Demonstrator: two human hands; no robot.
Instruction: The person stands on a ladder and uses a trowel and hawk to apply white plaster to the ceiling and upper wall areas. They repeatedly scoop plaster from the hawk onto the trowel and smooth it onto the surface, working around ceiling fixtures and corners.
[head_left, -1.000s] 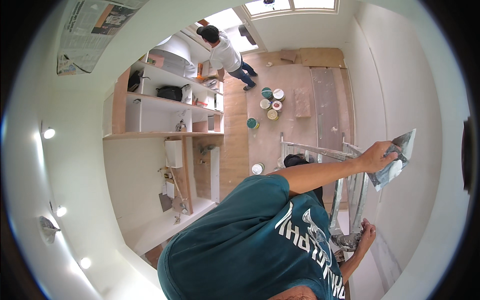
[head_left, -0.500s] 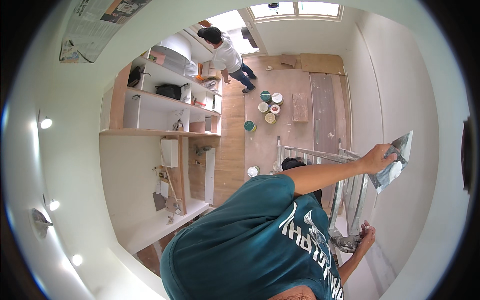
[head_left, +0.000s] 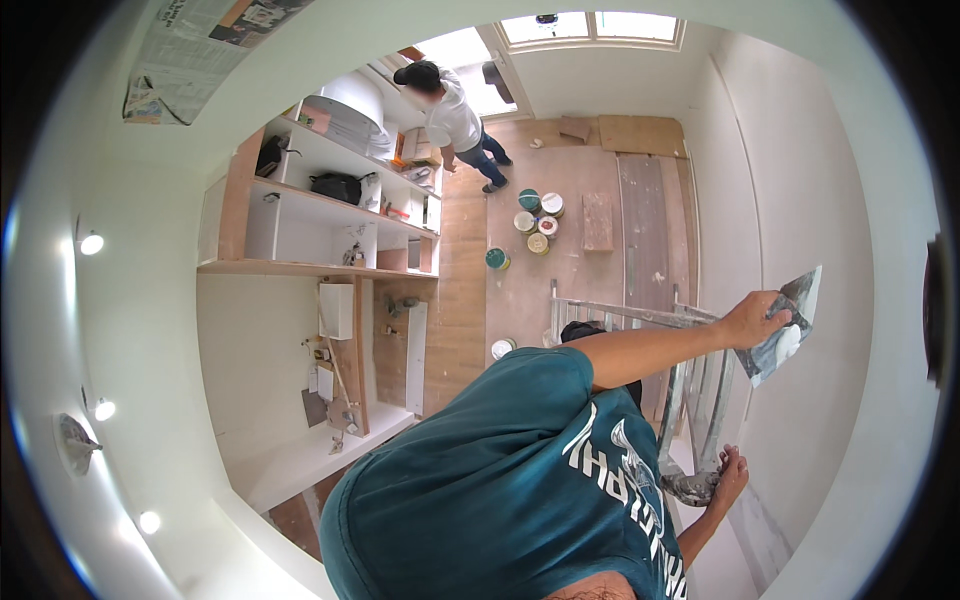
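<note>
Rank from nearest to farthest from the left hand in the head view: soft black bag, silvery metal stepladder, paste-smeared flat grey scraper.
1. Scraper: gripped in the left hand.
2. Stepladder: close by, lower in view.
3. Bag: far left, in white shelving.

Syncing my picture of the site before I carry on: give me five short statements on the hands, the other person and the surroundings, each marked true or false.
1. The left hand holds a scraper with white filler on it. True.
2. The other person is in red above the waist. False: the other person is in white there.
3. Several tubs stand on the floor. True.
4. The black bag lies on the floor. False: the black bag sits in the shelf unit.
5. The right hand holds the newspaper sheet. False: the newspaper sheet is at the picture's upper left, away from both hands.
</note>
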